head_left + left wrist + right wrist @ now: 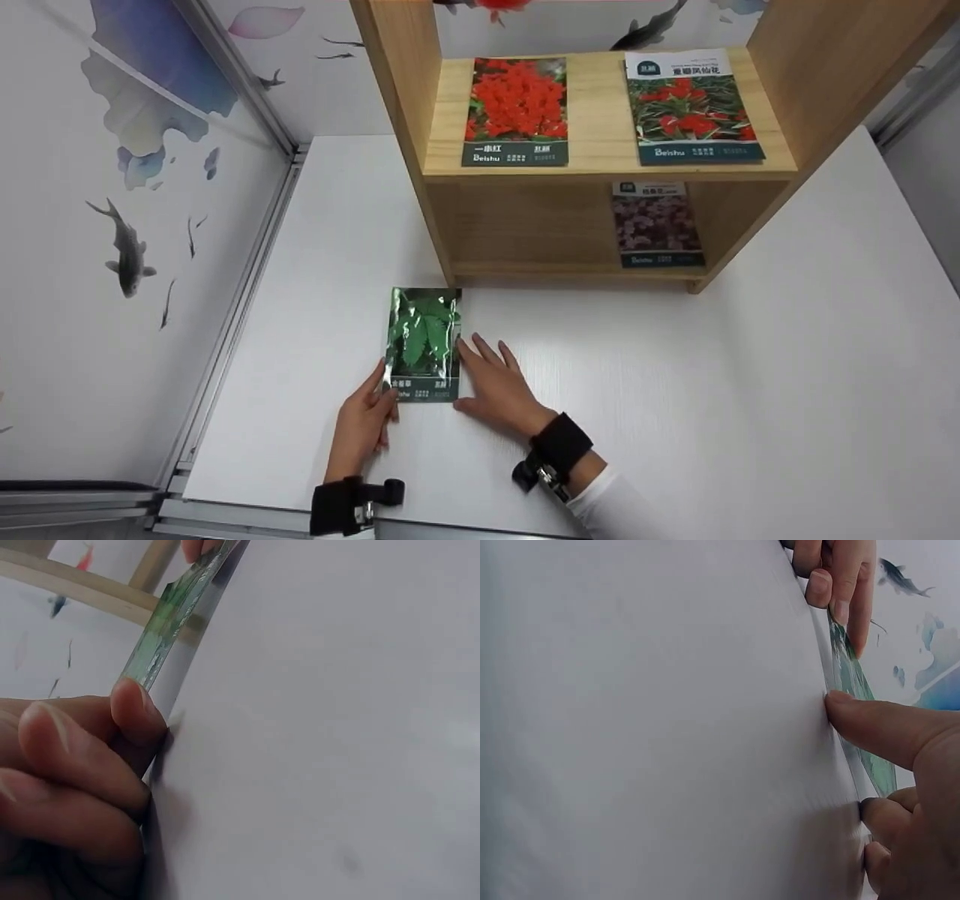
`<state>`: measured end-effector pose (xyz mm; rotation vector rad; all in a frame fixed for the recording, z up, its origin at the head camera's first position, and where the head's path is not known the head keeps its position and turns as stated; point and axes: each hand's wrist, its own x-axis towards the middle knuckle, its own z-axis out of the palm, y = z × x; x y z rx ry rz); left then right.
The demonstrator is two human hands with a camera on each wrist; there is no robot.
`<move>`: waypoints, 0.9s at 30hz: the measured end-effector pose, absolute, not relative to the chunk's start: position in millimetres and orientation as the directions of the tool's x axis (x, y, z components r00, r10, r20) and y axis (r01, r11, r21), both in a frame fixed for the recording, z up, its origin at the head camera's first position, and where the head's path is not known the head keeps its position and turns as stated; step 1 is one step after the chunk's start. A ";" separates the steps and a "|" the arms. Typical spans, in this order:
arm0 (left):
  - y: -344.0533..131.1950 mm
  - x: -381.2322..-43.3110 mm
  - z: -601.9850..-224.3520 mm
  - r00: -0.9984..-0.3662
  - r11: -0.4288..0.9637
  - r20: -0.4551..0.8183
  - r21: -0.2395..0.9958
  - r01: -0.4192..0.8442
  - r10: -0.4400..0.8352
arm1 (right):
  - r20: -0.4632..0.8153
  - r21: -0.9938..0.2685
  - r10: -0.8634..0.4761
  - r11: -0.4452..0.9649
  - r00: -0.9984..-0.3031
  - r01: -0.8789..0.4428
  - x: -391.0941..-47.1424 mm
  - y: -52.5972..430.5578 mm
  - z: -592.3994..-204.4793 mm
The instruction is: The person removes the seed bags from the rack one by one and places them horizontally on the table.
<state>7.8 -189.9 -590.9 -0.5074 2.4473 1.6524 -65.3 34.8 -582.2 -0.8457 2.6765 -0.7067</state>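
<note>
A green seed packet (pixel 424 337) with a leaf picture lies face up on the white table, just in front of the wooden shelf's left leg. At its lower left corner my left hand (pixel 363 424) pinches it, thumb on top and index finger along the left edge. My right hand (pixel 499 386) rests on the table at the packet's right side, fingers extended, with index fingertip and thumb tip right at that edge. From the right wrist view, the packet (pixel 855 679) appears nearly edge-on, low against the tabletop.
The wooden shelf (pixel 611 178) stands behind the packet. On its upper board are a red-flower packet (pixel 517 105) at left and another red-flower packet (pixel 690 109) at right. A pink-flower packet (pixel 656 225) leans in the lower compartment. A fish-painted wall (pixel 127 360) borders the left side.
</note>
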 end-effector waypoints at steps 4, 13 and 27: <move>-190.1 8.6 -591.2 -0.924 0.330 -0.323 0.866 -0.375 -0.204 | -0.079 -0.516 -0.581 0.719 -0.810 -0.465 -62.9 32.4 -582.4; -189.5 4.7 -590.3 -0.910 0.326 -0.359 0.852 -0.410 -0.205 | -0.039 -0.484 -0.581 0.723 -0.813 -0.493 -62.7 32.5 -582.2; -190.8 1.2 -589.3 -0.904 0.388 -0.361 0.818 -0.424 -0.227 | -0.044 -0.288 -0.638 0.745 -0.769 -0.601 -59.8 30.2 -577.0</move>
